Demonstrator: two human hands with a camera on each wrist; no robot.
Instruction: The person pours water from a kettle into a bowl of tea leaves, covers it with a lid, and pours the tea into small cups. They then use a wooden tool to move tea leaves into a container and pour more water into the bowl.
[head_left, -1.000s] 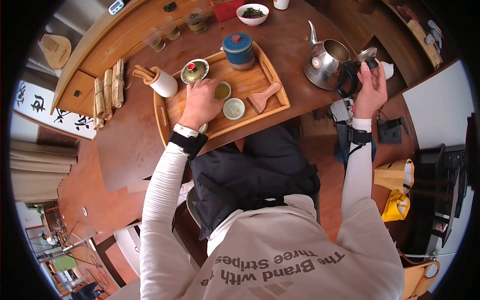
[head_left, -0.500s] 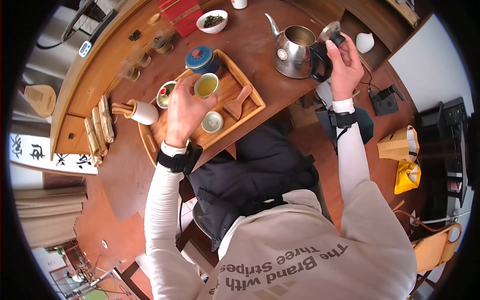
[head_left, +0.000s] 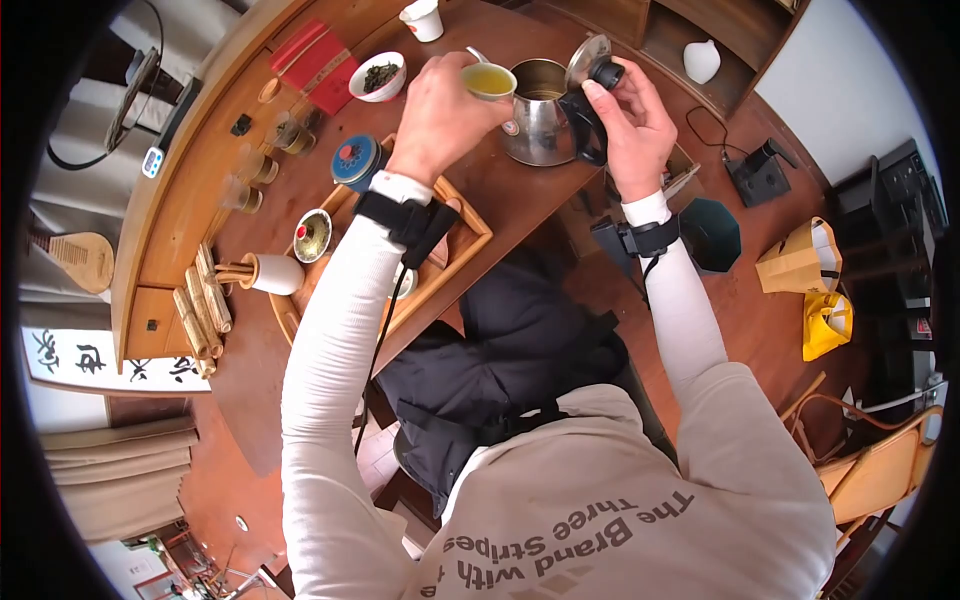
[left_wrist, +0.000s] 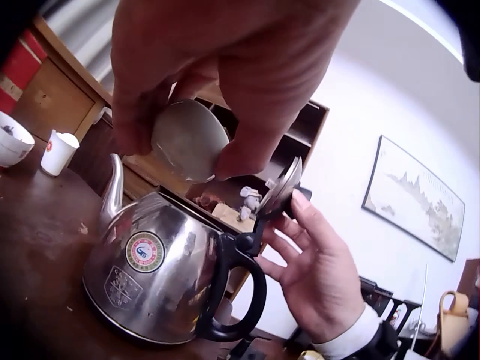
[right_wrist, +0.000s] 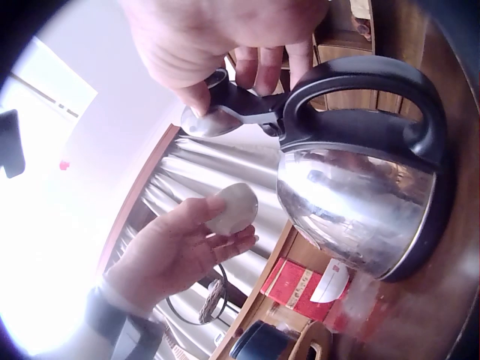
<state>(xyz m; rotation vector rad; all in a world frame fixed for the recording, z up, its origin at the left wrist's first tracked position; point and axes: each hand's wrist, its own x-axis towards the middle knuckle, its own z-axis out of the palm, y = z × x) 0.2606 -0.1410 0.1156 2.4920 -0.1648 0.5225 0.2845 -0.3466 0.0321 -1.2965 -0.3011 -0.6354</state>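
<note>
My left hand (head_left: 435, 115) grips a small pale teacup (head_left: 489, 80) by its rim and side, with yellow-green tea in it. The cup is raised near the spout side of a steel kettle (head_left: 540, 140), whose mouth is uncovered. My right hand (head_left: 635, 130) pinches the black knob of the kettle's lid (head_left: 588, 60), which stands tilted up on its hinge by the black handle (left_wrist: 259, 300). In the left wrist view, the cup (left_wrist: 191, 142) appears above the kettle. The right wrist view shows the cup (right_wrist: 236, 210) from outside, beside the kettle body.
A wooden tray (head_left: 478, 235) lies left of the kettle, partly under my left forearm, with a lidded bowl (head_left: 312, 235), a blue jar (head_left: 357, 160) and another cup (head_left: 405, 282). Farther back are a bowl of dark leaves (head_left: 379, 77), a white cup (head_left: 422, 18) and a red box (head_left: 315, 68).
My left hand has taken hold of a teacup on the tray, lifted it and carried it rightward to the kettle. My right hand has kept its pinch on the raised lid.
</note>
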